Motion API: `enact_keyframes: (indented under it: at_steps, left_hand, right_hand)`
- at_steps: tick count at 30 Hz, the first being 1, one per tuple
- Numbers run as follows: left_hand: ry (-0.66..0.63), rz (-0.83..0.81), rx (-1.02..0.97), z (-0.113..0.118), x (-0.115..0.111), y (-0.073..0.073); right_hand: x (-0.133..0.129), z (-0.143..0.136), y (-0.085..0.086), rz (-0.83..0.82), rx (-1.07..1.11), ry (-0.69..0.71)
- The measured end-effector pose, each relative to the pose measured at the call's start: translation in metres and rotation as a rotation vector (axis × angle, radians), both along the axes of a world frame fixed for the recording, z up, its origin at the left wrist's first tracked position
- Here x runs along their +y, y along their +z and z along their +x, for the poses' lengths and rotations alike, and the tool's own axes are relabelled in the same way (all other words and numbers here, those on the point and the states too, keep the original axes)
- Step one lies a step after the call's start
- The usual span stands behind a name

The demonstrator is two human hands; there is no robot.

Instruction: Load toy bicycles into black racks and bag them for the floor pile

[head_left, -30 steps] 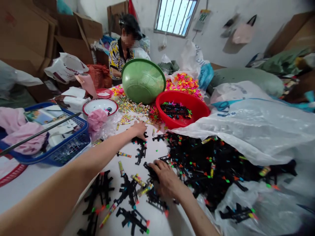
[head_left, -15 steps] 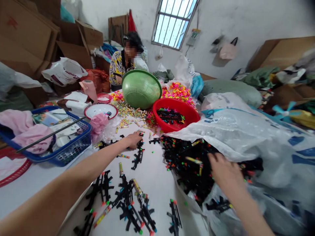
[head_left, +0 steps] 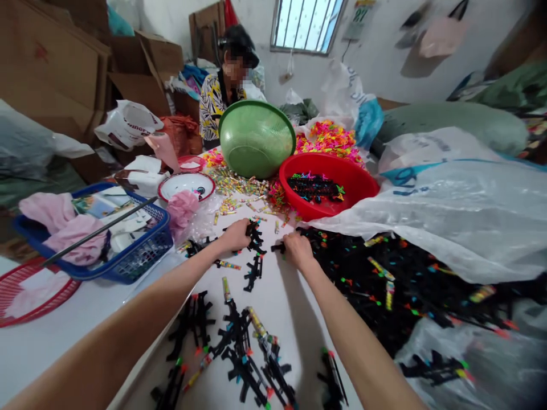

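My left hand (head_left: pixel 236 235) is at the middle of the white table, its fingers closed on a small black toy gun (head_left: pixel 255 238) with coloured tips. My right hand (head_left: pixel 298 249) is curled over another black toy gun (head_left: pixel 277 248) at the edge of the heap; its fingertips are partly hidden. Just below my left hand lies a further toy gun (head_left: pixel 253 273). Several more toy guns (head_left: pixel 239 341), some beside candy-filled tubes (head_left: pixel 257 323), are spread nearer to me. A big heap of toy guns (head_left: pixel 354 267) spills from a white plastic sack (head_left: pixel 461 210) on the right.
A red basin (head_left: pixel 363 185) holds several toy guns. Behind it stand a tilted green basin (head_left: pixel 256 139) and a pile of bright plastic pieces (head_left: pixel 331 139). Candy tubes (head_left: pixel 239 188) lie before them. A blue basket (head_left: pixel 141 250) is at left. A co-worker (head_left: pixel 213 108) sits across the table.
My right hand has moved left from over the heap to the toy gun at its edge. My left hand has stayed by the same toy guns. The view has shifted.
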State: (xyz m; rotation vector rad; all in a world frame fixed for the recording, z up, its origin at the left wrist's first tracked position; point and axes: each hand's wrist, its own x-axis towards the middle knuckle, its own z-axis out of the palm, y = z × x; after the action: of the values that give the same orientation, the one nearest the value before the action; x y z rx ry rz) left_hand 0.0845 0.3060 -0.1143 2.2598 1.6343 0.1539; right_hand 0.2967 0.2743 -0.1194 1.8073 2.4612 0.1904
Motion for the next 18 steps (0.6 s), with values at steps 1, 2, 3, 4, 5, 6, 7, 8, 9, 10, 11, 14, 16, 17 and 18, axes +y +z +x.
enact_keyframes:
  at_steps: [1, 2, 3, 4, 5, 6, 7, 8, 9, 10, 11, 14, 16, 17, 18]
  left_hand:
    - [0.011, -0.025, -0.025, -0.004, 0.001, 0.003]
    - [0.011, -0.051, -0.048, -0.008, 0.003, 0.006]
    - [0.003, -0.075, -0.068, -0.010, 0.005, 0.008]
    - [-0.013, -0.091, -0.085, -0.011, 0.007, 0.010]
    - [-0.034, -0.097, -0.097, -0.010, 0.010, 0.012]
    - [-0.059, -0.093, -0.102, -0.007, 0.014, 0.013]
    - [-0.090, -0.088, -0.100, -0.003, 0.018, 0.014]
    - [-0.129, -0.089, -0.086, 0.001, 0.023, 0.014]
    - [-0.174, -0.102, -0.061, 0.005, 0.027, 0.014]
    - [-0.220, -0.127, -0.027, 0.009, 0.031, 0.013]
    - [-0.264, -0.159, 0.013, 0.012, 0.034, 0.012]
    - [-0.357, -0.217, 0.116, 0.015, 0.034, 0.008]
    - [-0.380, -0.199, 0.155, 0.015, 0.026, 0.006]
    - [-0.385, -0.187, 0.171, 0.015, 0.021, 0.005]
    - [-0.387, -0.178, 0.189, 0.015, 0.015, 0.004]
  right_hand:
    - [-0.010, 0.002, -0.001, -0.011, -0.001, 0.023]
    - [-0.022, 0.003, -0.002, -0.021, -0.003, 0.037]
    - [-0.035, 0.004, -0.002, -0.030, -0.008, 0.043]
    - [-0.048, 0.004, -0.002, -0.037, -0.015, 0.044]
    - [-0.059, 0.003, -0.002, -0.044, -0.017, 0.036]
    - [-0.068, 0.002, -0.002, -0.051, -0.008, 0.017]
    - [-0.076, 0.000, -0.002, -0.063, 0.021, -0.008]
    - [-0.081, -0.003, -0.002, -0.085, 0.071, -0.027]
    - [-0.085, -0.006, -0.002, -0.116, 0.135, -0.036]
    - [-0.086, -0.011, -0.003, -0.149, 0.202, -0.030]
    - [-0.087, -0.018, -0.003, -0.176, 0.255, -0.008]
    - [-0.085, -0.043, -0.006, -0.173, 0.273, 0.085]
    - [-0.085, -0.060, -0.007, -0.141, 0.231, 0.101]
    - [-0.086, -0.068, -0.009, -0.126, 0.220, 0.092]
    - [-0.088, -0.073, -0.010, -0.111, 0.216, 0.075]
